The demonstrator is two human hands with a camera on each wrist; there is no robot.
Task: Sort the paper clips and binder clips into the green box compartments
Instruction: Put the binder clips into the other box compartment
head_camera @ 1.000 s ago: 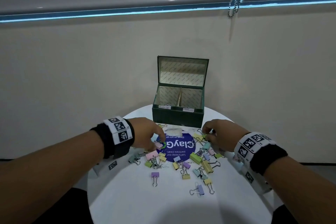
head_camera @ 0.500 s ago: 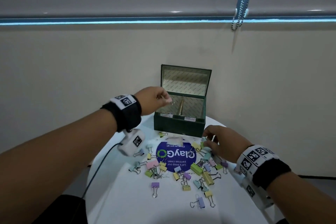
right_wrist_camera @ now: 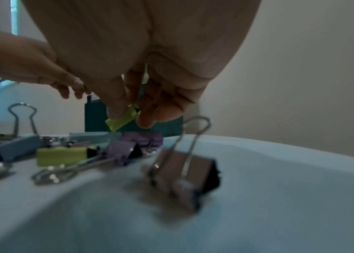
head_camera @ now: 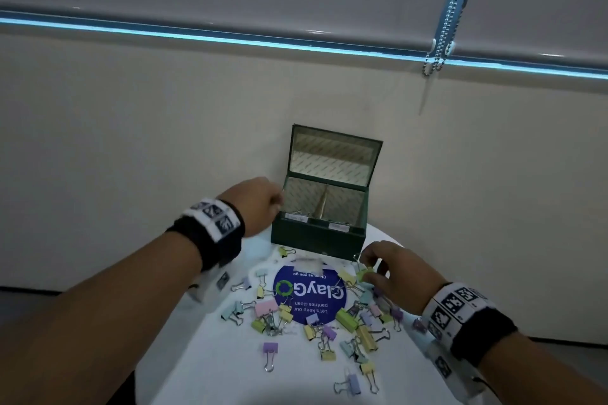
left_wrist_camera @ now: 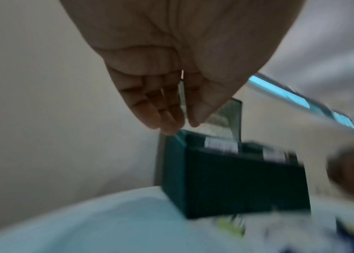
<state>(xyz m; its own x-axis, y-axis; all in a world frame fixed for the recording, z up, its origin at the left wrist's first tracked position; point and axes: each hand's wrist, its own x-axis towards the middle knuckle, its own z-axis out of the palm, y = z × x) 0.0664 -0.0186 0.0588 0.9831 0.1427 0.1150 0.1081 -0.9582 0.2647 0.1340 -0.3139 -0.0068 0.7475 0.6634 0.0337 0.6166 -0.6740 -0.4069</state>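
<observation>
The green box (head_camera: 317, 238) stands at 12 o'clock on the round white counter (head_camera: 210, 368), against the wall, with its lid raised upright. A central divider splits the interior into a left and a right compartment, and a white label sits on the front rim of each. Thin wire pieces, probably paper clips (head_camera: 297, 214), lie in the left compartment; the view is too coarse to confirm.

The left hand (head_camera: 260, 205) is raised at the box's 9 o'clock edge, level with the rim. In the left wrist view its fingers (left_wrist_camera: 160, 109) extend downward, straight and close together, with the thumb beside them and nothing between them; the hand holds nothing. The fingertips sit just above the box's near left corner.

The right hand (head_camera: 391, 274) is low over the counter at 5 o'clock from the box, just in front of its right front corner. Thumb and fingertips pinch a green clip (right_wrist_camera: 122, 120), which is lifted clear of the counter surface.

The remaining binder clips (head_camera: 325, 332) lie scattered across the middle of the counter, from 9 o'clock to 3 o'clock around a round blue sticker (head_camera: 309, 296) and down toward 6 o'clock. Colours include purple, pink, yellow, green and pale blue. In the right wrist view, a pink clip (right_wrist_camera: 184, 172) stands with one wire handle up, directly beneath the right hand, with a purple clip (right_wrist_camera: 123, 150) just beside it at 9 o'clock.
</observation>
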